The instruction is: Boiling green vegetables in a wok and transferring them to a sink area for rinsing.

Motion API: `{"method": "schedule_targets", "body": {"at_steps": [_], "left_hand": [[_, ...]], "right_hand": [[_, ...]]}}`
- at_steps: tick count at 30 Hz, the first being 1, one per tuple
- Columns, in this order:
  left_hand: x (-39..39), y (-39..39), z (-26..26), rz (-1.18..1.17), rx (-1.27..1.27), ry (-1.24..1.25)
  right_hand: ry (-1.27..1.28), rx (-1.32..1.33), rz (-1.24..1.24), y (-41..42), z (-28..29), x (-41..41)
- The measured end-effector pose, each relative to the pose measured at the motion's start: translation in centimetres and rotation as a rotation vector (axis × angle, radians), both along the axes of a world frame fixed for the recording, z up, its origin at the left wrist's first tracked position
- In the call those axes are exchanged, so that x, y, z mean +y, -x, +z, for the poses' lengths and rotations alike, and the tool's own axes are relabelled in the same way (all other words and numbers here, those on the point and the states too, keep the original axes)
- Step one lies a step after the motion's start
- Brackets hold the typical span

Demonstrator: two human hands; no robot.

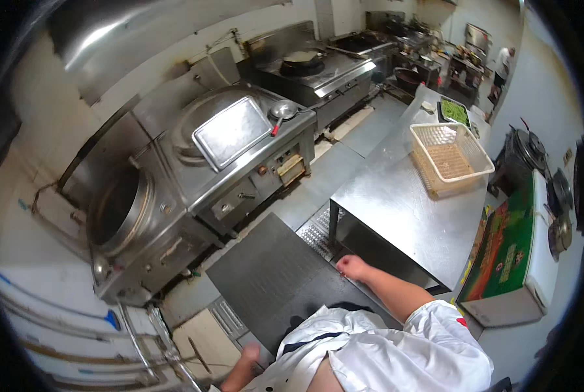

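Observation:
My right hand [353,267] hangs with its fingers curled in, and I see nothing held in it. In the picture it lies over the right edge of a dark grey floor plate [277,267], near the steel worktable [375,206]. Low in the view, my left hand [251,352] is blurred beside my white jacket; its fingers cannot be made out. On the worktable stands a cream plastic basket [468,175] with a perforated bottom. Behind it is a tray of cut green vegetables [453,111].
Along the left wall runs a steel wok range [208,196] carrying a metal tray [233,132] and a red-handled ladle [283,111]. An open wok [118,210] sits nearer. A green-sided box [505,259] borders the right. A person [502,66] stands far back.

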State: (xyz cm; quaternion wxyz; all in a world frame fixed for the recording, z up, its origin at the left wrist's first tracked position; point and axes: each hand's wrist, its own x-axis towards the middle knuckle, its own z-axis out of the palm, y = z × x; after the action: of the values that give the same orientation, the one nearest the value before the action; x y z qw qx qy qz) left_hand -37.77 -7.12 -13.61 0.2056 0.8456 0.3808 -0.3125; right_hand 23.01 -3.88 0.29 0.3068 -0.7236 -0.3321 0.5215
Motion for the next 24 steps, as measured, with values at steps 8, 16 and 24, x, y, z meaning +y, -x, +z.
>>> {"method": "schedule_targets", "body": {"at_steps": [8,16,24], "left_hand": [[36.8,-12.4,20.4,0.754,-0.791,-0.278],[38.0,-19.1,23.2,0.745,-0.835,0.351],[44.8,-31.6,22.5,-0.316,-0.414,0.336]], "right_hand": [[0.005,0.217,-0.034,7.3,-0.8,3.5],[-0.058,-0.190,-0.101,3.0,-1.9,12.2],[0.063,-0.372,-0.470,-1.1,-4.4,8.2]]}}
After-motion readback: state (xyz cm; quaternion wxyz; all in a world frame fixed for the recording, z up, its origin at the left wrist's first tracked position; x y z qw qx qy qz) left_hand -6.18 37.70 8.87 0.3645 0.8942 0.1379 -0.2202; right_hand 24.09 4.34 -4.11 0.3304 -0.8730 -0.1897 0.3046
